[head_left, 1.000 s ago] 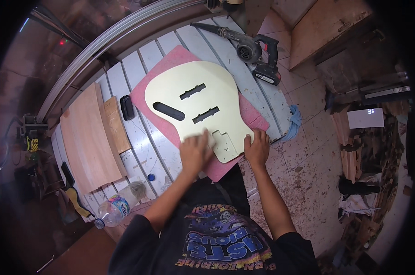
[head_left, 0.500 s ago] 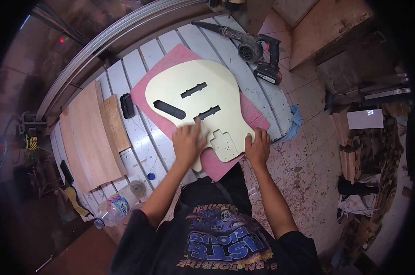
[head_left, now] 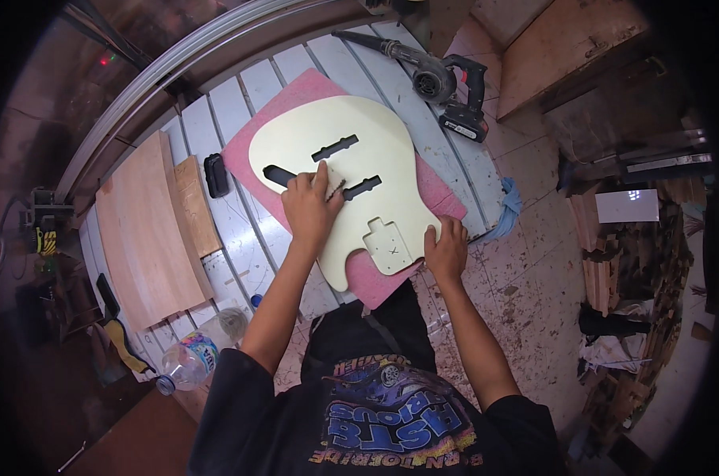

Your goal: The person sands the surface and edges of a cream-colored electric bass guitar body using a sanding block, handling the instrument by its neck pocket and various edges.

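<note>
A cream-coloured electric guitar body (head_left: 336,131) lies flat on a pink pad (head_left: 256,151). Dark slots, a long rounded cavity and a stepped, unpainted neck pocket (head_left: 390,247) are cut into its face. My left hand (head_left: 310,205) is on the body between the cavity and the slots, its fingers bent and the index reaching forward. Something small, thin and dark shows between its thumb and fingers, too small to name. At the right edge, beside the neck pocket, my right hand (head_left: 447,252) grips the body, thumb on top.
Beneath the pad is a slatted grey-white table (head_left: 292,67). A cordless blower (head_left: 439,83) lies at the far right, a blue cloth (head_left: 509,210) at the right corner. Leftward are wooden boards (head_left: 149,230), a black case-like object (head_left: 215,175) and a plastic bottle (head_left: 189,361).
My left hand has slid forward and slightly left over the guitar body, from near the neck pocket to between the slots and the cavity. My right hand keeps its grip on the edge.
</note>
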Demonstrator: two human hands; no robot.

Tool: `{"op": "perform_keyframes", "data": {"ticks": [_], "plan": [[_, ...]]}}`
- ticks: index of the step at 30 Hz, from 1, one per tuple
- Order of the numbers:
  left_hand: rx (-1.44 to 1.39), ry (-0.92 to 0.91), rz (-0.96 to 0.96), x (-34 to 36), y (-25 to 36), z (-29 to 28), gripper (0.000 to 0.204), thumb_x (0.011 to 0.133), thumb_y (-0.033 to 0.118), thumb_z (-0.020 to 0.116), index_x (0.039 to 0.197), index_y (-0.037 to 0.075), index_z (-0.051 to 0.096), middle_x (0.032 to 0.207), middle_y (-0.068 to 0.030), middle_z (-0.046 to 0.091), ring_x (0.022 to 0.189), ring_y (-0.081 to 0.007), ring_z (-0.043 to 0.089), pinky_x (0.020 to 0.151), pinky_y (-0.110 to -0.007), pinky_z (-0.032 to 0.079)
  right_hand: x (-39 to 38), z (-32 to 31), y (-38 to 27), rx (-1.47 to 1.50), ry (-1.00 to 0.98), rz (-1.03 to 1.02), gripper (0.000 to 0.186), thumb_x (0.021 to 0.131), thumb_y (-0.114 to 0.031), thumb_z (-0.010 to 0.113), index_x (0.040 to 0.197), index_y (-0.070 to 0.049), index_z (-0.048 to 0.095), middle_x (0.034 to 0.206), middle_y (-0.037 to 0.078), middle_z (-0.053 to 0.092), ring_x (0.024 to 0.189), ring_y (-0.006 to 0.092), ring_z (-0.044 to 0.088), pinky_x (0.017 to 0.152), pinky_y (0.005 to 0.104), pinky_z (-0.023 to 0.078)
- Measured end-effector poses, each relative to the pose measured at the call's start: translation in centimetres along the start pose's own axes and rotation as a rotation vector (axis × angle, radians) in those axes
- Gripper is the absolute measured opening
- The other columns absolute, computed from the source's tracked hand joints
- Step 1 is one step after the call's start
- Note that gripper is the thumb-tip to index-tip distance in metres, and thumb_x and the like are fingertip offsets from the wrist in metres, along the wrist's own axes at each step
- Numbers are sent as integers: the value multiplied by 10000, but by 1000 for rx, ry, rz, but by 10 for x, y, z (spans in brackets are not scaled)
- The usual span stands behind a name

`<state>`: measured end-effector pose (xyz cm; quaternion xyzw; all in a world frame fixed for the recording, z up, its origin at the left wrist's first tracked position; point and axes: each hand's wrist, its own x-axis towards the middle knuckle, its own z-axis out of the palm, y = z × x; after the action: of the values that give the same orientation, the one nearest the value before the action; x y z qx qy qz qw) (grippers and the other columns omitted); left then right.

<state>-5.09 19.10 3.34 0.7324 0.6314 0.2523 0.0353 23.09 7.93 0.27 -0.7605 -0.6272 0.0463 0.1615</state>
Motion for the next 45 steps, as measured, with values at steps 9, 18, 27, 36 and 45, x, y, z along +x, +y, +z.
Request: {"op": "perform_keyframes", "data": {"ticks": [9,18,27,36,45], "plan": [[-47,-69,51,-56,30,-10,677,748,324,851,1373,137,669,1062,-119,646,995,-301,605,793,-455,456,-2,-1,2,-26,3,38,345,970,-256,611,1228,-26,607,1196,190,622,1112,409,585,978,502,477],[-109,-159,92,-125,35,-31,722,716,302,861,1397,148,675,1043,-128,630,957,-321,602,799,-440,473,-4,3,5,-4,39,36,345,965,-256,615,1218,-21,611,1201,194,624,1105,410,586,972,507,476],[-30,-36,4,-27,8,-12,684,775,304,825,1413,132,652,1043,-130,635,940,-317,594,802,-450,473,-2,5,1,-18,35,2,338,968,-259,610,1205,-18,608,1189,196,622,1108,409,583,973,506,477],[-40,-83,-17,-102,23,-27,693,744,325,845,1390,145,669,1062,-130,653,974,-304,613,811,-445,465,-1,-11,0,-2,-11,35,357,978,-286,596,1198,-4,594,1185,203,610,1102,414,583,952,522,481],[4,-102,-86,-153,43,-30,763,709,299,877,1424,157,651,1074,-123,657,990,-304,620,811,-449,455,-1,-9,6,79,1,37,369,985,-336,574,1144,-3,590,1168,207,579,1133,434,561,952,566,473]]}}
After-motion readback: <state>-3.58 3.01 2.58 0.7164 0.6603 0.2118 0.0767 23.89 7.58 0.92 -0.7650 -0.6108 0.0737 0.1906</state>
